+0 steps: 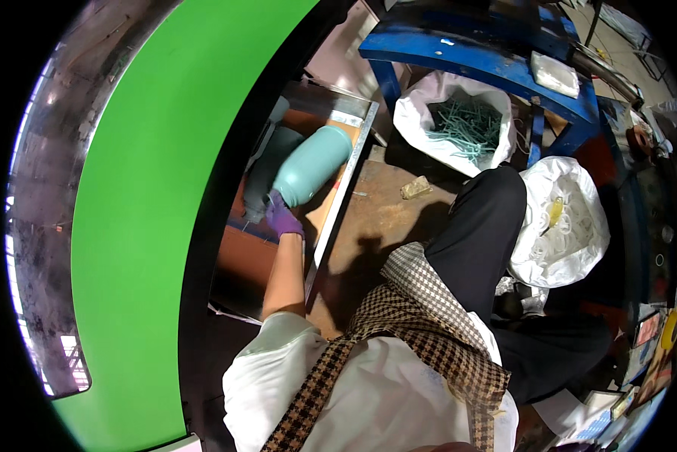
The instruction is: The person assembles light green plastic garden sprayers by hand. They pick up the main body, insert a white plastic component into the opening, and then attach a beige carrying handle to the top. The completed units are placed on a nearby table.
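My left hand (283,218), in a purple glove, reaches into a metal-edged chute. Its fingers are closed at the narrow lower end of a teal plastic bottle (314,167), which lies tilted with its wide base toward the far right. Part of the fingers is hidden at the bottle's neck. A second, darker bottle (272,169) lies in shadow just left of it, close to the hand. My right hand is out of view.
A long green machine panel (135,218) curves along the left. At the far right of the chute stand a blue table (459,56) and a white sack (421,120) of teal scrap strips. Another white sack (564,264) holds pale plastic rings. A small block (416,187) lies on the floor.
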Available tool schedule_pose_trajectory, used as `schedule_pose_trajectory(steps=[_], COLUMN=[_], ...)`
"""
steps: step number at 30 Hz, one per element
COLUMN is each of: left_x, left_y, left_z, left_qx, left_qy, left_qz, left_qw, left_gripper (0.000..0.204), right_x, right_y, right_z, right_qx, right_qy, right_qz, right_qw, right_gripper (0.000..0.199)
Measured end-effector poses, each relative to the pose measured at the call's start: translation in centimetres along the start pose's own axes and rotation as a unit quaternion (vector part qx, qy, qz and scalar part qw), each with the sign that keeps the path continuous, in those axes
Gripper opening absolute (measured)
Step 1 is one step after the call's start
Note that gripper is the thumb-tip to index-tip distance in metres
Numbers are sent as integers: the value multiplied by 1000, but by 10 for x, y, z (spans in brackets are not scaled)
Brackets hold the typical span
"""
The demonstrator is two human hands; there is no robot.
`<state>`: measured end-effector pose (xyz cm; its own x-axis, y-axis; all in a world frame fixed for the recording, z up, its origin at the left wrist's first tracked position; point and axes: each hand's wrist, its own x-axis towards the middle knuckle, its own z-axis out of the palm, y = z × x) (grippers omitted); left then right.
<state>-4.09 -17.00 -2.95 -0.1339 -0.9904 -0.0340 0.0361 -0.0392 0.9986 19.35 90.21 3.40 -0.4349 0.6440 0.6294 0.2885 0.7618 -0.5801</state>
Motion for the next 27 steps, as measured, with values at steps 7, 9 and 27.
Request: schedule_pose_trajectory(steps=[7, 9, 27], left_x=[-192, -237, -363], left_y=[214, 231, 209], left_z=[96, 106, 114], left_qx=[-63, 69, 11], left_qy=[-491, -573, -584], left_qz=[336, 437, 574], left_qw=[801, 690, 574], left_gripper=[113, 117, 77], right_x=[-41, -60, -155], right_y=[-395, -480, -550], right_z=[105, 136, 192], right_qx=[176, 270, 337], right_qy=[-176, -317, -357], right_qz=[-250, -329, -355], right_qw=[936, 848, 796], right_gripper=[50, 46, 73])
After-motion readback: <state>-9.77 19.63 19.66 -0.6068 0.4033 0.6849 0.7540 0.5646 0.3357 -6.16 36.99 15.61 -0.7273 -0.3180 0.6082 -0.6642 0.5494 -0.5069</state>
